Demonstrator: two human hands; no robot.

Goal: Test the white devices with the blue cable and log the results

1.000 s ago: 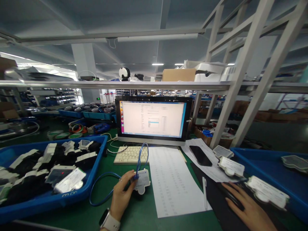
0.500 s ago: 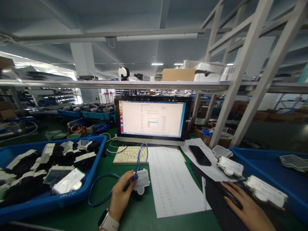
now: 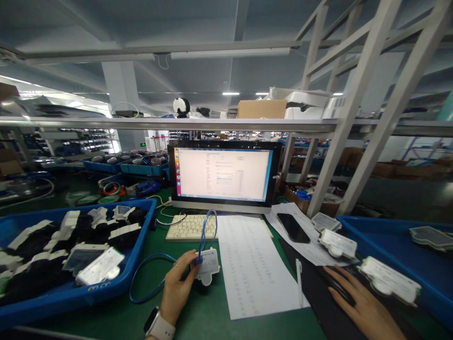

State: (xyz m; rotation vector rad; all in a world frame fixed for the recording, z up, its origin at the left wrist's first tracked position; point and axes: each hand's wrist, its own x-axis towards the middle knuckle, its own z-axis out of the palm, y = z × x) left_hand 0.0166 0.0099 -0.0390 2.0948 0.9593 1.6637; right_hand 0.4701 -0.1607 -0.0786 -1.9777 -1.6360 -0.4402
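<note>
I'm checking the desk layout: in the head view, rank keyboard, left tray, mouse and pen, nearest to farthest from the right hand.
1. Mouse: under the right hand.
2. Pen: to its left.
3. Keyboard: farther left.
4. Left tray: leftmost.

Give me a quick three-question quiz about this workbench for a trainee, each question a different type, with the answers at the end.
1. True or false: the right hand rests on a black mouse.
2. The black phone lies on: A) the keyboard; B) a sheet of paper; C) the floor of a blue tray.
3. Fill in the blank: the left hand holds the end of a blue ____ at a pale module.

Key: 1. True. 2. B. 3. Cable.
</note>
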